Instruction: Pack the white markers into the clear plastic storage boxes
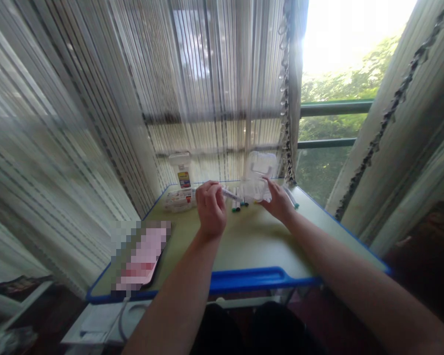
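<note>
My left hand (210, 206) is closed around a white marker (231, 195), which points right toward a clear plastic box (253, 190). The box stands open with its lid (262, 165) tipped up at the back. My right hand (279, 201) grips the box's right side, thumb and fingers at its wall. Between my hands, several markers (236, 201) with dark and green ends lie on the table. More markers (291, 197) lie behind my right hand. The box's contents are too blurred to tell apart.
A second clear case (178, 199) with a raised, labelled lid (184, 172) stands left of my left hand. A flat pink item (144, 254), pixelated, lies at the table's left. The table (251, 241) has a blue rim. Striped curtains (222, 88) hang behind it.
</note>
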A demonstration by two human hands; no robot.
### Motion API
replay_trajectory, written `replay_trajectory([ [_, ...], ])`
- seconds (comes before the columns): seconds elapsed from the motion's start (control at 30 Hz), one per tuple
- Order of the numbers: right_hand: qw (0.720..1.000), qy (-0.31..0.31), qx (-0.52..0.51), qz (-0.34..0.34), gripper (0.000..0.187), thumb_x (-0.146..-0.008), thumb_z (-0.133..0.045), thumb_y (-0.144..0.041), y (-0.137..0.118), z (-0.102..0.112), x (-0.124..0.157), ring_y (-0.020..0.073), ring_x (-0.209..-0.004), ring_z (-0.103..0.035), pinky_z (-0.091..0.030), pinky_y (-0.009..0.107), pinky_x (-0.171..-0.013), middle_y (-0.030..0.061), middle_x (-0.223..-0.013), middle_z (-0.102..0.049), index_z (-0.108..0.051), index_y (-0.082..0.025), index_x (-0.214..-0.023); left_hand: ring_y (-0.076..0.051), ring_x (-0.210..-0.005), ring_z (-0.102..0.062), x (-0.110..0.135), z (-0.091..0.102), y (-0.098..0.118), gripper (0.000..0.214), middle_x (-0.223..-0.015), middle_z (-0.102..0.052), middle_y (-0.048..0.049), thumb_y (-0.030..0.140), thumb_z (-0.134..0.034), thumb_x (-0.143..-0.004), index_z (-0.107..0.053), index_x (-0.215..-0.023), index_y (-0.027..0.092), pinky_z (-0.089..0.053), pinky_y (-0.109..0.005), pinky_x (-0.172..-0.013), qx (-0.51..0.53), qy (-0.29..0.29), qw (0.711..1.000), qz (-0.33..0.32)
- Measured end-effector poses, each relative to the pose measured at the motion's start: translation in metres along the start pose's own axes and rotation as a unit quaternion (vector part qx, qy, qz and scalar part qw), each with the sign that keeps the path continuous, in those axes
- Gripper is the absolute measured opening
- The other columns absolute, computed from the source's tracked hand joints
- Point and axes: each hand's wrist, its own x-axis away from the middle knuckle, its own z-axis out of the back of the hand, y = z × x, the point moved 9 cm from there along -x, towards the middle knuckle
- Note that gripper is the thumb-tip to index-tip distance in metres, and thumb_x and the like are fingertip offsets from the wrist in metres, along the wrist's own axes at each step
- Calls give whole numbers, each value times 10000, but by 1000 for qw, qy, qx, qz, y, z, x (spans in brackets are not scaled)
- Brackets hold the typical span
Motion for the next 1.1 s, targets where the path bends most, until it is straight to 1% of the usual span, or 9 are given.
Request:
replay_trajectory([
  [0.13, 1000, -17, -3, 3, 712, -697, -653, -160, 1, -1, -3, 295, -1209, -495, -438, 487, -982, 133, -1289, -532, -372, -221, -1348, -170, -918, -535, 0, 2, -2, 112, -912, -534, -82, 110, -443, -878, -459, -971, 172, -456, -354, -819, 6, 21, 1000, 11],
  [0.27, 1000, -14, 4, -6, 689, -688, -610, -105, 5, -1, -4, 286, -1244, -464, -407, 510, -1011, 118, -1303, -525, -401, -235, -1332, -168, -913, -520, 2, 4, -14, 80, -902, -515, -75, 123, -420, -893, -447, -947, 177, -450, -355, -817, -3, 41, 998, 48],
  [0.4, 1000, -6, 10, -1, 678, -679, -609, -100, 6, -1, -3, 286, -1231, -475, -401, 518, -1013, 121, -1285, -540, -419, -224, -1317, -164, -889, -495, 6, 4, -24, 74, -892, -504, -78, 127, -438, -891, -444, -952, 168, -447, -337, -795, -19, 51, 995, 88],
  [0.47, 1000, -4, 7, 2, 683, -675, -615, -107, 5, -1, -2, 284, -1221, -484, -401, 513, -1014, 122, -1283, -541, -418, -221, -1318, -161, -872, -495, 9, -2, -24, 62, -885, -501, -74, 144, -455, -889, -445, -945, 170, -452, -318, -763, -10, 33, 995, 90],
  [0.6, 1000, -3, 7, -4, 683, -675, -625, -125, 7, -1, -1, 287, -1216, -484, -407, 509, -1007, 119, -1282, -543, -421, -223, -1319, -150, -823, -501, 16, -12, -17, 47, -859, -496, -61, 151, -466, -888, -455, -930, 171, -455, -287, -705, 7, -9, 998, 59],
  [0.73, 1000, 2, 7, -22, 669, -674, -624, -120, 11, 1, -2, 299, -1203, -493, -424, 500, -989, 151, -1273, -545, -434, -179, -1312, -157, -832, -503, 17, -11, -19, 56, -849, -504, -65, 131, -441, -893, -468, -930, 162, -447, -313, -743, -6, -6, 998, 59],
  [0.83, 999, 6, 5, -34, 665, -685, -614, -128, 12, 5, -4, 296, -1189, -506, -436, 501, -975, 146, -1262, -549, -426, -190, -1319, -160, -831, -509, 17, -11, -21, 74, -850, -515, -68, 128, -436, -896, -487, -941, 157, -449, -316, -750, -14, -13, 998, 63],
  [0.97, 1000, -1, 15, -9, 669, -683, -618, -123, 1, 8, -6, 292, -1184, -509, -429, 505, -984, 121, -1255, -555, -428, -224, -1316, -141, -799, -535, 18, -16, -17, 106, -856, -524, -61, 143, -478, -888, -508, -989, 152, -468, -277, -722, -7, -43, 998, 47],
  [1.1, 1000, -6, 12, 28, 658, -694, -629, -127, -10, 7, -6, 290, -1173, -517, -438, 497, -978, 118, -1237, -568, -424, -229, -1311, -135, -796, -557, 22, -27, -8, 189, -889, -525, -61, 185, -502, -885, -493, -1072, 163, -500, -261, -702, 12, -91, 995, 32],
])
